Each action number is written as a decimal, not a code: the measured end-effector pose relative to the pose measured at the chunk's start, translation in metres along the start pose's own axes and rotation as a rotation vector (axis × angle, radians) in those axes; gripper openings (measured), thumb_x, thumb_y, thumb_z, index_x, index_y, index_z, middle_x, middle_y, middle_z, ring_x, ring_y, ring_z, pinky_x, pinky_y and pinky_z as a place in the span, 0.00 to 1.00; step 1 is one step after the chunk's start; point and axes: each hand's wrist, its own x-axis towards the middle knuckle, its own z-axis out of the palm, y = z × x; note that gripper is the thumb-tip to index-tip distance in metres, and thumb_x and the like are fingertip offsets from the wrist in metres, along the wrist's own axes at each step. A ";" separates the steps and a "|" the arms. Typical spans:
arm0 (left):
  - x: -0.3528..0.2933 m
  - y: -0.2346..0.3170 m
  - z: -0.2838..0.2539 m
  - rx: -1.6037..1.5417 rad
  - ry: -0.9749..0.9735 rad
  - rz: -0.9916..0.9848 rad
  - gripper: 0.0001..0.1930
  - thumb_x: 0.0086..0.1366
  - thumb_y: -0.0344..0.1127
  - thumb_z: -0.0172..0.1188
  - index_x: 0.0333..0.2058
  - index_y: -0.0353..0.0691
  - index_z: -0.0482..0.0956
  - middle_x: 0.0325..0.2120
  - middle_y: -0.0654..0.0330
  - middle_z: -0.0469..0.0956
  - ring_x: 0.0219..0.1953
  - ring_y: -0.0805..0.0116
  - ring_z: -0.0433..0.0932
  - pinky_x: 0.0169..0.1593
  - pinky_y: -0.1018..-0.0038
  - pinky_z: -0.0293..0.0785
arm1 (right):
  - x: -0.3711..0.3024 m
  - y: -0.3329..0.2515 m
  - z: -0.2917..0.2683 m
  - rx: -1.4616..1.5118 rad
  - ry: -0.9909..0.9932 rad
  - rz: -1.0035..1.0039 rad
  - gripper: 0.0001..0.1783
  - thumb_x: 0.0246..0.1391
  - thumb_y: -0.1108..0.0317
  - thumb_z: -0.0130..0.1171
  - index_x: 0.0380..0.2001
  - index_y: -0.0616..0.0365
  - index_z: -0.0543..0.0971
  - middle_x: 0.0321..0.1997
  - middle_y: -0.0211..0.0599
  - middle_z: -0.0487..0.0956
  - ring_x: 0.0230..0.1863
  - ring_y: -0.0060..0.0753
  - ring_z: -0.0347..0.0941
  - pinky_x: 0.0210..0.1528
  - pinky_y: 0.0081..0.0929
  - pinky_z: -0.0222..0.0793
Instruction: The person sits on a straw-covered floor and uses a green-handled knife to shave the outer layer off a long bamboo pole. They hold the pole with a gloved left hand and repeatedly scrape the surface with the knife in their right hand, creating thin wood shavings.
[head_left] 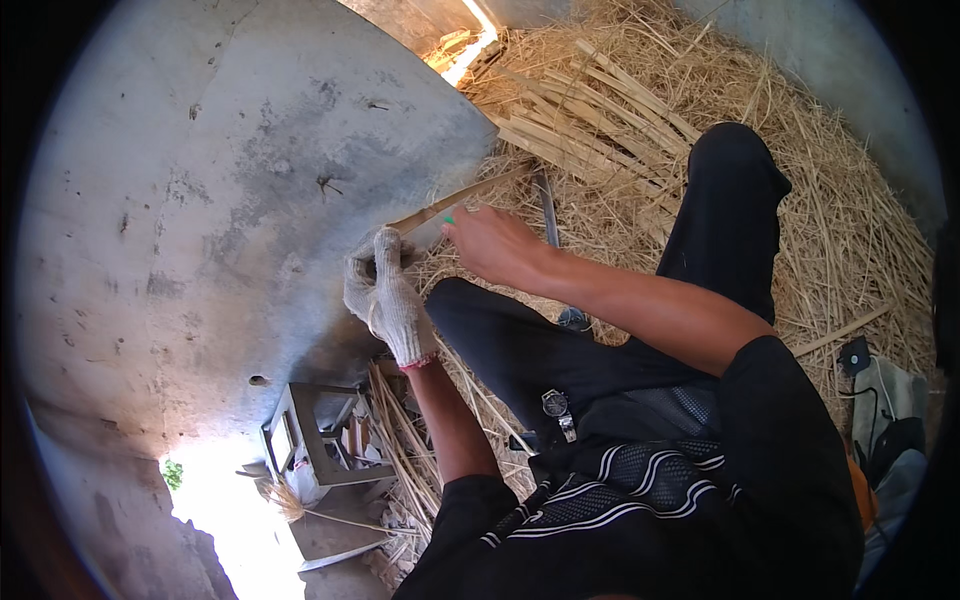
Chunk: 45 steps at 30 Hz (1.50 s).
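Note:
My left hand [388,295], in a knitted white glove with a red cuff edge, is closed around the near end of a flat bamboo strip [460,199]. The strip slants up and to the right, away from the glove. Just below it, my bare right hand [498,246] is closed, with a small green spot [449,218] at its fingertips. Whatever its fingers grip is mostly hidden. Behind the right hand a narrow dark metal blade [547,207] stands out above the straw; its lower end is out of sight.
Split strips [590,115] lie on a heap of straw shavings [840,210] ahead and right. A grey wall [240,180] rises close on the left. A small wooden stool [325,435] stands at the lower left beside long thin strips [405,440]. A wristwatch [558,412] rests on my lap.

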 end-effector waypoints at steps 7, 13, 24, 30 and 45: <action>0.000 -0.010 -0.003 -0.071 -0.014 -0.043 0.04 0.63 0.24 0.63 0.37 0.30 0.81 0.31 0.57 0.82 0.30 0.71 0.80 0.36 0.75 0.79 | -0.006 -0.027 -0.003 0.308 0.048 -0.112 0.20 0.68 0.60 0.44 0.36 0.71 0.73 0.21 0.65 0.76 0.28 0.70 0.76 0.32 0.55 0.73; 0.005 -0.009 -0.007 -0.014 0.014 -0.037 0.05 0.62 0.25 0.64 0.36 0.30 0.81 0.33 0.56 0.82 0.33 0.71 0.80 0.39 0.74 0.79 | -0.004 -0.038 -0.004 0.386 0.030 -0.085 0.20 0.68 0.60 0.44 0.34 0.70 0.73 0.21 0.66 0.76 0.28 0.69 0.77 0.29 0.52 0.74; 0.005 -0.013 0.005 -0.064 0.032 -0.003 0.04 0.62 0.26 0.65 0.35 0.31 0.81 0.34 0.56 0.83 0.35 0.72 0.79 0.40 0.75 0.78 | 0.001 -0.041 -0.021 0.498 -0.008 -0.061 0.21 0.68 0.59 0.43 0.34 0.69 0.75 0.24 0.65 0.77 0.32 0.68 0.77 0.36 0.53 0.73; -0.001 -0.003 0.014 -0.035 0.006 -0.035 0.04 0.62 0.26 0.64 0.36 0.31 0.81 0.35 0.56 0.83 0.36 0.72 0.79 0.41 0.76 0.77 | 0.004 -0.030 -0.013 0.517 0.072 -0.063 0.18 0.68 0.61 0.45 0.36 0.68 0.75 0.23 0.64 0.75 0.30 0.68 0.75 0.30 0.51 0.69; 0.001 -0.003 0.011 -0.024 -0.042 -0.008 0.03 0.63 0.25 0.63 0.34 0.33 0.80 0.33 0.58 0.81 0.31 0.74 0.78 0.36 0.77 0.77 | 0.008 0.009 0.021 0.014 0.125 -0.117 0.13 0.66 0.64 0.46 0.39 0.67 0.69 0.20 0.60 0.77 0.23 0.63 0.78 0.24 0.46 0.74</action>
